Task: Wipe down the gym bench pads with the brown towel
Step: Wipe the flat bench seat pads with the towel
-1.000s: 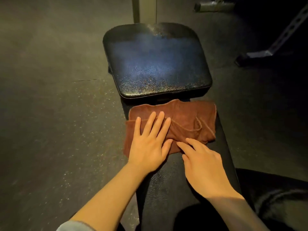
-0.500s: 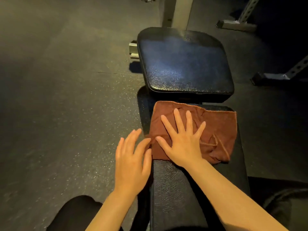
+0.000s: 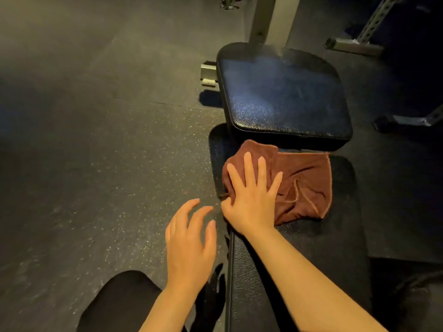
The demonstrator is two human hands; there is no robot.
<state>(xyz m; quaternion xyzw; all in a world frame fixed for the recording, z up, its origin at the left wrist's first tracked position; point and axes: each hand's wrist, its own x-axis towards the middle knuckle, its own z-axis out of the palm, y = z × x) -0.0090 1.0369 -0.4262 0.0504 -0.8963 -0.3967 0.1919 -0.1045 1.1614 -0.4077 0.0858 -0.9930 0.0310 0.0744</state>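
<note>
The brown towel point(image 3: 304, 185) lies crumpled on the far end of the long black bench pad point(image 3: 311, 255), just below the gap to the square black seat pad point(image 3: 282, 97). My right hand point(image 3: 251, 200) presses flat on the towel's left part, fingers spread and straight, thumb at the pad's left edge. My left hand point(image 3: 189, 245) hovers over the floor left of the bench, fingers loosely spread, holding nothing.
Dark speckled rubber floor point(image 3: 96, 152) spreads to the left. A grey metal upright point(image 3: 261, 20) rises behind the seat pad, and rack feet point(image 3: 352, 45) sit at the right. My dark-clad knee point(image 3: 119, 303) is at the bottom left.
My left hand left the towel and moved off the bench to the left. My right hand took its place on the towel, which has bunched up toward the pad's left edge.
</note>
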